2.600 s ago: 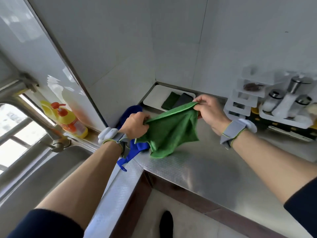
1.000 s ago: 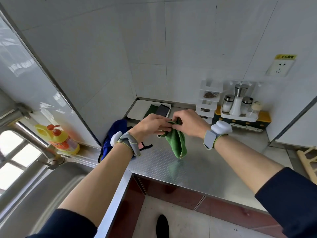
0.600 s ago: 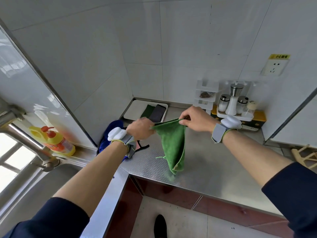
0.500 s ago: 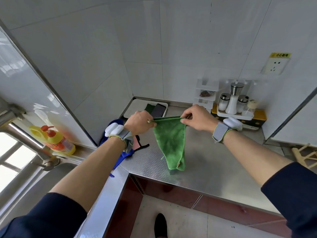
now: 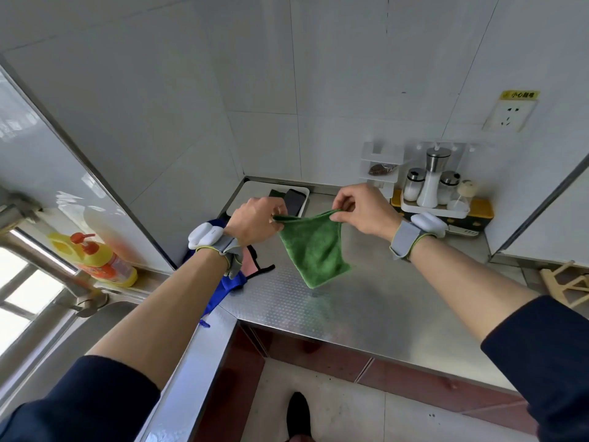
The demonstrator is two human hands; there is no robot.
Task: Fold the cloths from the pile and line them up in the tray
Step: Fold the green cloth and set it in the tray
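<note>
A green cloth (image 5: 314, 247), folded over, hangs in the air above the steel counter (image 5: 366, 301). My left hand (image 5: 255, 221) pinches its top left corner and my right hand (image 5: 363, 205) pinches its top right corner. Behind my hands a white tray (image 5: 251, 194) sits in the back corner with a dark green folded cloth (image 5: 276, 193) and a dark grey folded cloth (image 5: 294, 200) side by side. The pile lies under my left wrist: a blue cloth (image 5: 228, 287) and a pink cloth (image 5: 251, 266) with black trim, partly hidden by my arm.
A spice rack (image 5: 430, 199) with shakers stands at the back right against the tiled wall. A yellow soap bottle (image 5: 95, 260) sits on the window ledge beside a sink (image 5: 63, 333) and tap at left. A wall socket (image 5: 510, 114) is above. My shoe (image 5: 298, 416) shows on the floor.
My hands brought the green cloth's corners together, then drew apart again; it now hangs shorter and wider between them than half a second ago. The view has tilted up from the counter.
</note>
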